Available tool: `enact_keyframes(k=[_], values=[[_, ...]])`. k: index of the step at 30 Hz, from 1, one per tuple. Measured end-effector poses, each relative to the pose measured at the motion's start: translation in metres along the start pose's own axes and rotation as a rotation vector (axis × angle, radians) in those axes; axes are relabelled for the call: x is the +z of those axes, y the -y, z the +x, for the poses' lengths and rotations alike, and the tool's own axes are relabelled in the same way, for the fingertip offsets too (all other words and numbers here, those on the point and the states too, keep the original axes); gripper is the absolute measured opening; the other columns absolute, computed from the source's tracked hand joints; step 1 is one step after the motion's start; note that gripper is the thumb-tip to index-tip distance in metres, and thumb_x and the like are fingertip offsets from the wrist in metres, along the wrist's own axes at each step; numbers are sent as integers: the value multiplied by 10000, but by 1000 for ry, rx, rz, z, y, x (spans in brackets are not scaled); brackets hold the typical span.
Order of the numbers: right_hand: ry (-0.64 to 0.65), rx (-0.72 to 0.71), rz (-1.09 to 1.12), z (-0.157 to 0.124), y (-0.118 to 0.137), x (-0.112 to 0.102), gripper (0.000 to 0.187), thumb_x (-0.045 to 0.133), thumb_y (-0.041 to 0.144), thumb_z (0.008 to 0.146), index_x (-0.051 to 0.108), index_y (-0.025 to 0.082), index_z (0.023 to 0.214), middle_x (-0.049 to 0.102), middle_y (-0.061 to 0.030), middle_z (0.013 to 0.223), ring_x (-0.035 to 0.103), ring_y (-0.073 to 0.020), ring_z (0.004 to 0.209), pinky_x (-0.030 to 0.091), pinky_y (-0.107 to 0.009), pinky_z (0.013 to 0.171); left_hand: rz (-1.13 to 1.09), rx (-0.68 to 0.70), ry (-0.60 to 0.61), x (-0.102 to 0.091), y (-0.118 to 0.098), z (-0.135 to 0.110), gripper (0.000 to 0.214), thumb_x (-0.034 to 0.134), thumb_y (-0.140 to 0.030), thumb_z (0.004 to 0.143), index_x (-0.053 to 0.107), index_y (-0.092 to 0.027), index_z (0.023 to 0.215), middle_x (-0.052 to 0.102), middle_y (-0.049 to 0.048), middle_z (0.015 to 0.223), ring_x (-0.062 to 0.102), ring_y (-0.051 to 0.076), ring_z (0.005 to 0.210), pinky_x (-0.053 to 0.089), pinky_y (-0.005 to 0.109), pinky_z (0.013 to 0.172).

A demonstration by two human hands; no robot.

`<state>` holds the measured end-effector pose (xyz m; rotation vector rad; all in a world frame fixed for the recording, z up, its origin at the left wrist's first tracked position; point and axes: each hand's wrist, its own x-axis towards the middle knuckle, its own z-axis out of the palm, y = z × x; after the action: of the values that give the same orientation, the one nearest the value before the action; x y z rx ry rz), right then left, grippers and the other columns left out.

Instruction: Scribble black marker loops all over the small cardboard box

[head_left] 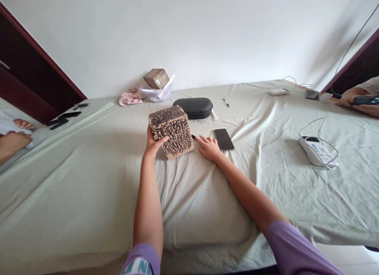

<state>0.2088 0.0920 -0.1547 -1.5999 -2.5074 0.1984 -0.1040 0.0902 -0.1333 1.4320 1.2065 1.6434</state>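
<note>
My left hand (154, 144) is closed on the left side of a cardboard box (174, 138), its thumb lying across the near face. Black looping scribbles cover that near face and the top; the box is tilted slightly. To the right of it, my right hand (209, 147) lies flat on the cloth with its fingers stretched out. A short black end of a marker (194, 137) shows at those fingertips; any more of it is hidden by the fingers. Right beside this hand lies a dark phone (224, 139). Behind the box sits a black zip case (194, 108).
A pale cloth (284, 196) covers the table. At the back are a pink cloth (132, 97), a plastic basket (156, 94) with a small box (156, 78), and a pen (226, 102). A corded white device (318, 151) lies right. Other people's hands show at both sides.
</note>
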Motion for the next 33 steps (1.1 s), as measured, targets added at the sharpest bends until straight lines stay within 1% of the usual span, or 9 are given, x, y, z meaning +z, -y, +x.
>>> enact_keyframes(k=[4, 7, 9, 13, 16, 21, 25, 28, 33], values=[[56, 40, -38, 15, 8, -4, 741, 479, 424, 1073, 327, 259, 1779, 576, -188, 1638, 545, -434, 1443, 484, -561, 1104, -4, -14, -40, -9, -4, -3, 1170, 1009, -461, 626, 427, -352, 1635, 578, 138, 1595, 567, 383, 1492, 487, 573, 1252], [105, 50, -41, 35, 11, -9, 756, 496, 483, 1077, 307, 306, 1786, 570, -202, 1616, 694, -408, 1281, 542, -489, 1014, -6, -26, -65, -9, -8, -5, 1179, 1005, -439, 607, 433, -340, 1634, 574, 147, 1586, 551, 395, 1498, 493, 586, 1242], [128, 50, -49, 47, 11, -10, 712, 466, 502, 1098, 340, 323, 1776, 584, -202, 1591, 736, -391, 1228, 543, -466, 1012, 0, -25, -62, -7, -10, -6, 1183, 1000, -426, 609, 429, -345, 1641, 560, 144, 1598, 540, 393, 1506, 494, 582, 1242], [125, 59, -75, 55, 12, -6, 639, 400, 490, 1134, 381, 345, 1755, 627, -203, 1526, 734, -385, 1261, 525, -458, 1048, 9, -40, -43, -6, -12, -5, 1195, 1001, -406, 612, 418, -363, 1654, 526, 131, 1637, 536, 392, 1507, 502, 579, 1235], [115, 83, -91, 56, 16, -2, 618, 393, 471, 1136, 404, 319, 1735, 633, -219, 1512, 737, -385, 1247, 527, -461, 1032, 3, -49, -49, -6, -11, -5, 1181, 998, -403, 616, 425, -350, 1648, 519, 140, 1638, 535, 399, 1505, 520, 578, 1219], [134, 116, -89, 69, 21, -5, 695, 425, 560, 1121, 369, 273, 1752, 706, -237, 1446, 704, -415, 1304, 515, -474, 1029, 15, -32, -48, -6, -9, -6, 1129, 990, -404, 653, 435, -350, 1635, 538, 132, 1599, 565, 367, 1472, 515, 560, 1232], [135, 120, -68, 78, 22, -9, 648, 463, 609, 1101, 535, 262, 1644, 758, -196, 1404, 708, -398, 1296, 520, -439, 999, 20, -21, -41, -6, -7, -6, 1119, 989, -422, 660, 436, -348, 1630, 546, 127, 1582, 541, 366, 1493, 501, 569, 1241], [101, 167, -70, 76, 24, -7, 551, 426, 508, 1124, 610, 194, 1538, 771, -211, 1360, 724, -378, 1253, 521, -423, 972, 34, -43, -45, -7, -7, -6, 1163, 1000, -441, 639, 421, -352, 1643, 523, 131, 1602, 531, 379, 1498, 505, 578, 1231], [50, 247, -79, 72, 28, 3, 495, 337, 350, 1143, 577, 164, 1534, 750, -235, 1370, 735, -360, 1222, 516, -419, 943, 17, -31, -31, -4, -14, -8, 1151, 997, -440, 648, 423, -364, 1644, 537, 132, 1601, 535, 384, 1500, 512, 565, 1226]])
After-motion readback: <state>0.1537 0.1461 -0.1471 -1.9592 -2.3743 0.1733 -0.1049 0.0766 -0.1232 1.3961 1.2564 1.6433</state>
